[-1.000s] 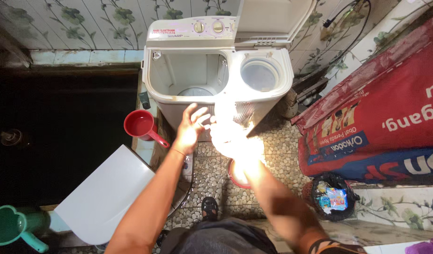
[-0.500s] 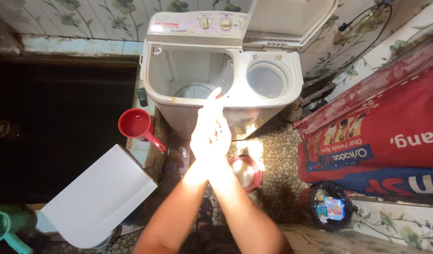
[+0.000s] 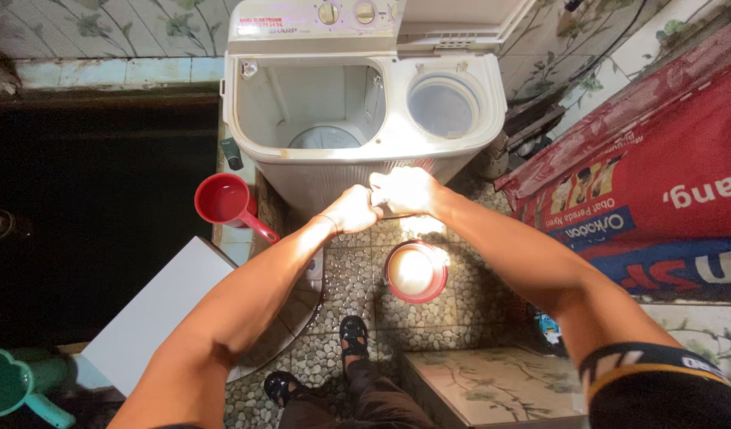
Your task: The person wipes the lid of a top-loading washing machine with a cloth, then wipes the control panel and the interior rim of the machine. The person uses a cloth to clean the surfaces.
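Both hands meet in front of the washer (image 3: 364,87), knuckles touching: left hand (image 3: 351,209) clenched into a fist, right hand (image 3: 405,191) also clenched, glare too strong to tell whether anything small is pinched between them. They hang above a red bowl (image 3: 415,272) on the pebble floor (image 3: 346,298), directly under the fists, bowl inside washed out white by light. The washer is a twin-tub, white moulded plastic, ribbed front, lid up; big square tub open on the left, round spinner hole on the right. A red dipper (image 3: 226,202) sits on the tiled ledge beside the washer, handle pointing out within reach. A white flat panel (image 3: 155,314) leans lower left. A green scoop (image 3: 12,385) is in the corner. A red printed tarp (image 3: 659,175), glossy and creased, lies on the right. Dark sandals (image 3: 353,338) stand on the pebbles.
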